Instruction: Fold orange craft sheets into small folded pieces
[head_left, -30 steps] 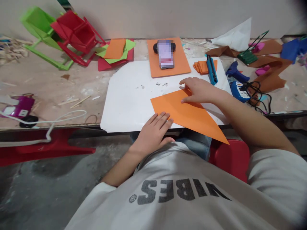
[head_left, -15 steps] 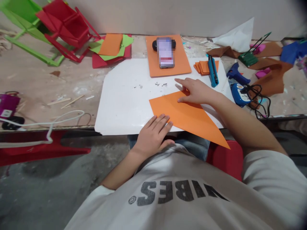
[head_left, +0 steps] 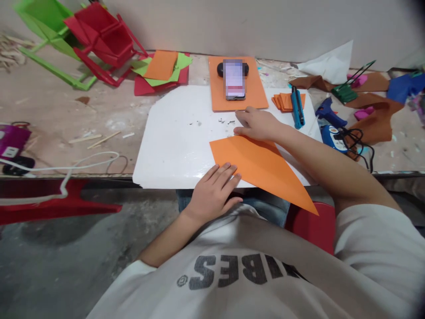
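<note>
An orange sheet of paper or foam (head_left: 262,166) lies on a white board (head_left: 172,146), its pointed right end reaching past the front edge. My left hand (head_left: 214,192) rests flat on the sheet's near left edge, fingers outstretched. At the far edge of the sheet is my right hand (head_left: 260,124), with thumb and forefinger apart and nothing seen between them. Just beyond its fingertips lie small dark scraps (head_left: 226,121). A teal box cutter (head_left: 298,108) rests across small orange pieces (head_left: 283,103) to the right.
A phone (head_left: 235,79) stands on an orange sheet (head_left: 217,99) at the back. On the right are a blue glue gun (head_left: 330,113) and a tangled black cord (head_left: 357,141). Red (head_left: 104,42) and green (head_left: 49,26) model chairs stand at the left, near coloured sheets (head_left: 161,66).
My right hand has slid left along the sheet's far edge, its forefinger drawing towards the dark scraps. My left hand stays in place. The view has shifted slightly.
</note>
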The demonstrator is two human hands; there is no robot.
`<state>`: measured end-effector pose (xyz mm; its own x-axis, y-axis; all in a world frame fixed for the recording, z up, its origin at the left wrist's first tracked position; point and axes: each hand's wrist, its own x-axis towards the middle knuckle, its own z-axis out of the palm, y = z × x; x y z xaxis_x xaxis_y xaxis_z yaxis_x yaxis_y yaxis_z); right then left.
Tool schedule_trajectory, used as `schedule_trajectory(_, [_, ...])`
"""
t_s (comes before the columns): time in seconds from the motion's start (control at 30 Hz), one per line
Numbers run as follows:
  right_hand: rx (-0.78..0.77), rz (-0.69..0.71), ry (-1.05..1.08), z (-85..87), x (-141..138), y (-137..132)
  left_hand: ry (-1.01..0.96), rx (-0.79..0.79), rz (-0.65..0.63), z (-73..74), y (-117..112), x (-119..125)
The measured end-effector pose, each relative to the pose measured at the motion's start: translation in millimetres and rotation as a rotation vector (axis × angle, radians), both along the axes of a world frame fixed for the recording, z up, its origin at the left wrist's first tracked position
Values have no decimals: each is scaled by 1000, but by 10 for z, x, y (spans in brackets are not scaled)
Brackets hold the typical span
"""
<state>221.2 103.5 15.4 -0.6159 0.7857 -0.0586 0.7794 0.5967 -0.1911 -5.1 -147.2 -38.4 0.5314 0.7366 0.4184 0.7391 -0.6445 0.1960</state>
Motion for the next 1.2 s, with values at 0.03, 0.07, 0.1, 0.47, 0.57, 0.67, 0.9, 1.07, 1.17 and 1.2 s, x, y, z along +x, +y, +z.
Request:
schedule_trajectory(0.03, [7,4,17,-39,-28,38,0,1,0,-5,-3,0])
schedule_trajectory(0.07, [17,8,36,-78,-46,70,1,6,1,-8,-5,1])
schedule_trajectory(0.1, [25,11,56,-115,-54,95,1,15,2,-10,-7,2])
schedule_trajectory(0.47, [-82,62,215,-163,3,8,-26,101,18,19,3,36])
schedule_trajectory(0.57, [-96,46,253,-95,-15,-59,-31,90,14,-4,-5,33])
schedule_trajectory(0.67, [-89,19,255,-40,-13,-87,-26,63,16,-21,-15,27])
schedule_trajectory(0.9, [-71,76,228,-71,49,-41,-19,82,15,-2,-13,24])
schedule_trajectory(1.07, [-160,173,392,-148,82,-22,-7,112,10,28,-4,31])
schedule_trajectory(1.17, [-161,169,461,-150,99,-11,-9,114,5,40,-2,33])
schedule_trajectory(1.2, [-147,157,477,-144,109,-2,-9,114,4,42,-2,33])
